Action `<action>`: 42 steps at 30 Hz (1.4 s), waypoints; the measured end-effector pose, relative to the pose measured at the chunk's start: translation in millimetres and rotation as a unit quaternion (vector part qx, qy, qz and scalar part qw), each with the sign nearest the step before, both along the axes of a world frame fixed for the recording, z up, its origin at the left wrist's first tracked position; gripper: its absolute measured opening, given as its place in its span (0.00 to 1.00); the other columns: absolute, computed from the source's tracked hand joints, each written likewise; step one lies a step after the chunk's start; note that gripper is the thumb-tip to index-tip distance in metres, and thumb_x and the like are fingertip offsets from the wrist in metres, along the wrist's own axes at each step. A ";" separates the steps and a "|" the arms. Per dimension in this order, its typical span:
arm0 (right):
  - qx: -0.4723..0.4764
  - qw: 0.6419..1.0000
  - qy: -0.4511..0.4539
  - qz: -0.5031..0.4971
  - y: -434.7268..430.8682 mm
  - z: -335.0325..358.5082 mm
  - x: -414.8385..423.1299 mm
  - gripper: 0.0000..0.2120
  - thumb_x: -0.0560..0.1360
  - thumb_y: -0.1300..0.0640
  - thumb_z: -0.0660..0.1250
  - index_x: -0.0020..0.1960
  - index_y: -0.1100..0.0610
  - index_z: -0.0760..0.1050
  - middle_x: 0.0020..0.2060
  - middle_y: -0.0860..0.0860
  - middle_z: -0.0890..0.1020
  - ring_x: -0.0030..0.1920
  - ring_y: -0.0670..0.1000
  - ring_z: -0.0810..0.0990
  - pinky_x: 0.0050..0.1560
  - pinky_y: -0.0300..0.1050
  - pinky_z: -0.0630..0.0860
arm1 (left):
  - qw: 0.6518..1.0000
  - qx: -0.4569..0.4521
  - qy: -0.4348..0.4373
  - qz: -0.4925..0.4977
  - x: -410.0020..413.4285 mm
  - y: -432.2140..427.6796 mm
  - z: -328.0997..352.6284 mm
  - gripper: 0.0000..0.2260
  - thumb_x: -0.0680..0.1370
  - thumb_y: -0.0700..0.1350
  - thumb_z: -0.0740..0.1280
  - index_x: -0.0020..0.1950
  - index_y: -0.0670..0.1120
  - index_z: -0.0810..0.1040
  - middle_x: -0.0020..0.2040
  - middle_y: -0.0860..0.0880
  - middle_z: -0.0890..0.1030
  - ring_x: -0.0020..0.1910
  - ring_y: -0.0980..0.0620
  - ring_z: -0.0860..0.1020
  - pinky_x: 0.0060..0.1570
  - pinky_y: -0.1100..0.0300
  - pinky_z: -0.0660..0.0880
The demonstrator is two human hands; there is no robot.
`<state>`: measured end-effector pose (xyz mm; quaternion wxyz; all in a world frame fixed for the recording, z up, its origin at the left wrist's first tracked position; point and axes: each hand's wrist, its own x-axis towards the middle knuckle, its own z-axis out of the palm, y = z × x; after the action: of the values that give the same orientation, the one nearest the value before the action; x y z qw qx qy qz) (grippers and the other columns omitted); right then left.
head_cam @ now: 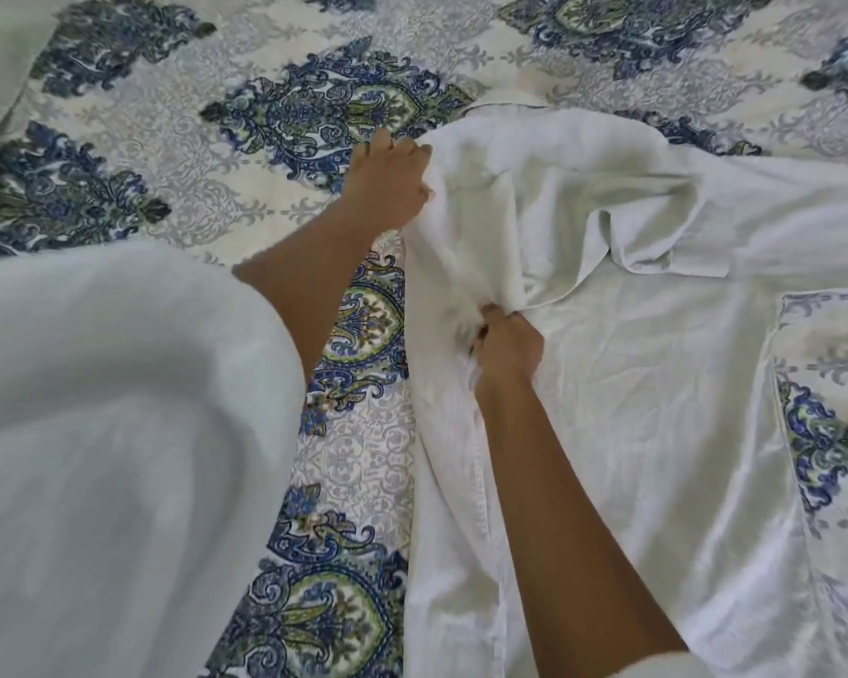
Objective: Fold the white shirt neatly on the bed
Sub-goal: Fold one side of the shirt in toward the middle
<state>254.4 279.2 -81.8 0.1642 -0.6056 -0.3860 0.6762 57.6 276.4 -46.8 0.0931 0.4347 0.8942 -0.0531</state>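
The white shirt (632, 384) lies spread and rumpled across the right half of the bed, its collar end bunched toward the top. My left hand (388, 183) grips the shirt's upper left edge, near the shoulder, and lifts the cloth a little. Lower down, my right hand (507, 347) pinches a bunched fold along the shirt's left side. Both forearms reach in from the bottom of the view. The fabric between the two hands stands up in a ridge.
The bed is covered by a quilt (275, 139) patterned in blue, green and cream. My own loose white sleeve (118, 433) fills the lower left of the view. A strip of quilt shows through at the right (823, 384) beside the shirt.
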 end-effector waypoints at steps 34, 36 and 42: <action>0.123 0.954 -0.177 0.208 20.2 -11.5 30.9 0.13 0.73 0.56 0.69 0.31 0.54 0.71 0.30 0.51 0.77 0.39 0.56 0.80 0.46 0.50 0.79 | 0.778 0.299 -0.396 0.385 -15.3 -4.0 -47.6 0.13 0.77 0.37 0.60 0.34 0.49 0.68 0.35 0.52 0.74 0.32 0.55 0.75 0.30 0.65 0.73; 0.132 0.955 -0.182 0.192 17.5 -12.5 35.0 0.12 0.73 0.55 0.69 0.33 0.55 0.73 0.33 0.53 0.79 0.39 0.56 0.80 0.49 0.55 0.80 | 0.783 0.297 -0.381 0.393 -17.1 -7.2 -52.7 0.12 0.76 0.37 0.60 0.34 0.49 0.68 0.38 0.48 0.77 0.37 0.49 0.77 0.39 0.59 0.76; 0.036 0.959 -0.120 0.253 13.6 3.2 50.1 0.08 0.73 0.58 0.70 0.37 0.58 0.74 0.27 0.51 0.74 0.23 0.45 0.72 0.25 0.34 0.68 | 0.711 0.316 -0.452 0.437 68.1 -48.3 -37.1 0.12 0.75 0.50 0.66 0.41 0.42 0.72 0.39 0.44 0.78 0.35 0.48 0.76 0.34 0.62 0.74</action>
<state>304.5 292.9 -78.6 -0.0377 -0.5586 -0.5678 0.6035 125.7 228.1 -83.9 0.3560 -0.0284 0.8002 0.4819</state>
